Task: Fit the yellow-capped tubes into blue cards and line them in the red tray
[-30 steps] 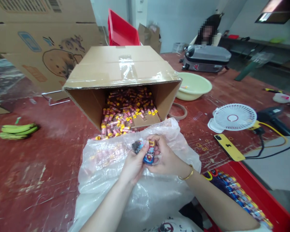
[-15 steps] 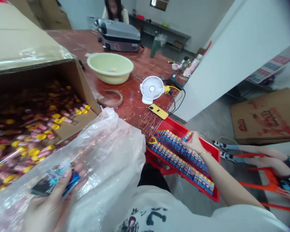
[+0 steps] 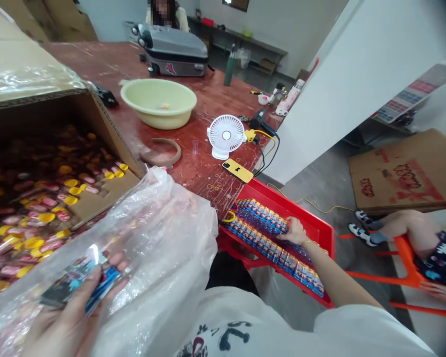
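My left hand [image 3: 74, 302], at the lower left, is closed on a small stack of glossy printed cards [image 3: 72, 280], dark with blue and teal pictures. It is held over clear plastic sheeting [image 3: 163, 238]. My right hand [image 3: 296, 232] reaches into a red tray [image 3: 273, 193]; its fingers are bent around the end of a row of small blue-and-yellow packs [image 3: 262, 210]. A second row of these packs [image 3: 275, 253] runs along the tray's near side. A red and a yellow ring [image 3: 229, 216] lie at the tray's left end.
A carton [image 3: 115, 134] of pink-and-yellow capsule-like pieces stands at left. On the red-brown table [image 3: 204, 101] are a pale basin [image 3: 159, 116], tape roll [image 3: 163, 158], white fan [image 3: 226, 136], yellow phone [image 3: 238, 170] and grey suitcase [image 3: 174, 49]. One person sits behind it, another at right.
My right hand has come down a little onto the row of packs. The left hand still holds the cards. The view has shifted slightly, and the legs of the person at right have moved.
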### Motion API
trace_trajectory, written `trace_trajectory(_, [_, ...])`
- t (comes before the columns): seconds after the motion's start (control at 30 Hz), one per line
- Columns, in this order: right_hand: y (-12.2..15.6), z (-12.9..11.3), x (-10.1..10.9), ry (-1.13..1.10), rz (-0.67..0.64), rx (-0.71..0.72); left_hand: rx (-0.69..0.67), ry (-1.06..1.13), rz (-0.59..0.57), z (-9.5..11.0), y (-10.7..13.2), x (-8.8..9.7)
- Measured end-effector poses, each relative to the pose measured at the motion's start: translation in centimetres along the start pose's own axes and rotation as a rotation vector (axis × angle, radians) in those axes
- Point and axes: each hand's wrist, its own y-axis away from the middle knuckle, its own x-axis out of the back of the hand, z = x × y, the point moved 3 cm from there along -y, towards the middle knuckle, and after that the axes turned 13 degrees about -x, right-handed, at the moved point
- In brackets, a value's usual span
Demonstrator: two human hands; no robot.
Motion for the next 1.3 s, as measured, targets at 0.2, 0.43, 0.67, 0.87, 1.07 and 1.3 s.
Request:
trace_trajectory(0.2, [4.3, -8.3, 3.4, -0.197, 0.103, 0.422, -0.012, 0.124, 0.007, 0.4, 1.4, 0.2])
trace_trajectory(0.43, [20.0, -37.5, 1.6, -0.563, -0.278, 1.267, -0.048, 0.096, -0.089, 0.7, 1.7, 1.5])
trace_trajectory(0.67, [28.8, -57.4, -5.9, -0.368, -0.518, 1.175, -0.085, 0.1, -0.024, 1.3, 2.5, 2.8])
trace_trajectory(0.87, [29.4, -56.5, -6.2, -0.406, -0.819, 1.04, -0.093, 0.141, -0.037, 1.3, 2.2, 3.5])
trace_trajectory(1.07, [30.1, -48.9, 1.0, -0.692, -1.255, 1.058, -0.171, 0.152, -0.091, 1.2, 1.8, 2.9])
trace_trajectory(1.3, [31.6, -44.5, 5.3, -0.714, -1.051, 1.447, -0.274, 0.096, -0.076, 1.7, 1.5, 2.0])
